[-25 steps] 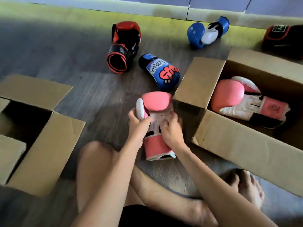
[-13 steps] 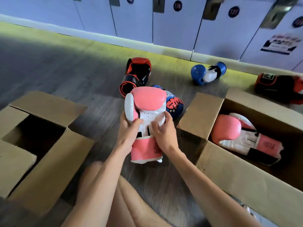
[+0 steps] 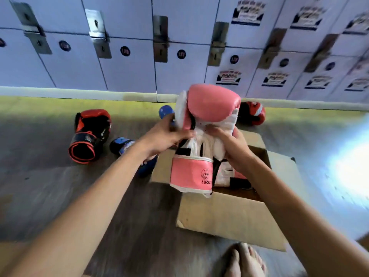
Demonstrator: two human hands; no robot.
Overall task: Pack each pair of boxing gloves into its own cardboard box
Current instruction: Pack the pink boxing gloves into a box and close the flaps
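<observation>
A pink and white boxing glove (image 3: 207, 136) hangs upright in the air above the near left corner of an open cardboard box (image 3: 229, 214). My left hand (image 3: 165, 136) grips its left side and my right hand (image 3: 233, 146) grips its right side at the palm. Inside the box, mostly hidden behind the held glove and my right hand, lies a second pink and white glove (image 3: 229, 174). A red and black glove (image 3: 89, 134) lies on the floor at the left. A blue glove (image 3: 127, 146) lies beside it, partly under my left forearm.
Another blue glove (image 3: 165, 111) and a red and black glove (image 3: 252, 114) lie near the wall of numbered lockers (image 3: 129, 66). My bare foot (image 3: 243, 260) rests on the wooden floor in front of the box. The other cardboard box is out of view.
Both hands have lifted the pink glove higher and carried it right, from above the floor to above the box holding the other pink glove. The camera has tilted up and right.
</observation>
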